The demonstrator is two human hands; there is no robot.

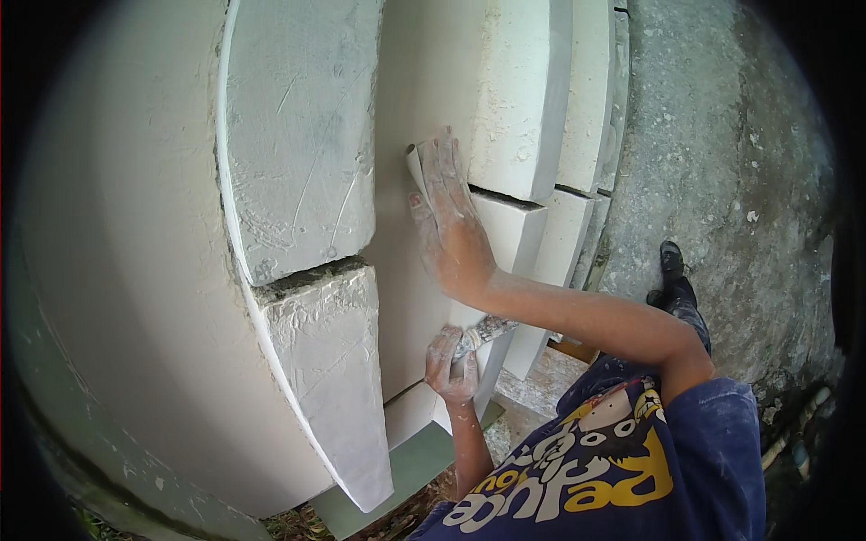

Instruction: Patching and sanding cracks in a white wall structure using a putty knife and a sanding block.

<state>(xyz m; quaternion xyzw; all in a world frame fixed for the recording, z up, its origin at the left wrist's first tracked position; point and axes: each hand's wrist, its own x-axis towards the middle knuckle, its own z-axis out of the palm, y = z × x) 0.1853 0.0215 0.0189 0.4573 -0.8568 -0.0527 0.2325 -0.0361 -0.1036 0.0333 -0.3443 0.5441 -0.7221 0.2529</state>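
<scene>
My right hand [454, 221] lies flat on the pale recessed wall face, fingers stretched and dusted white. Under its palm and fingers is a sheet of sandpaper [414, 164], one edge curled up beside the fingers. Lower down, near the stepped corner, my left hand [453, 365] is closed around a plaster-crusted scraper [487, 332]. The scraper's far end points right, passing just below my right forearm. White dust coats both hands. The surface under my right palm is hidden.
Left of my hands stands a raised white plaster block [302, 135], with a dark gap above a lower block [329, 361]. Stepped white ledges [519, 99] project on the right. Beyond them lies a stained concrete floor [722, 162], with a dark shoe [671, 261] on it.
</scene>
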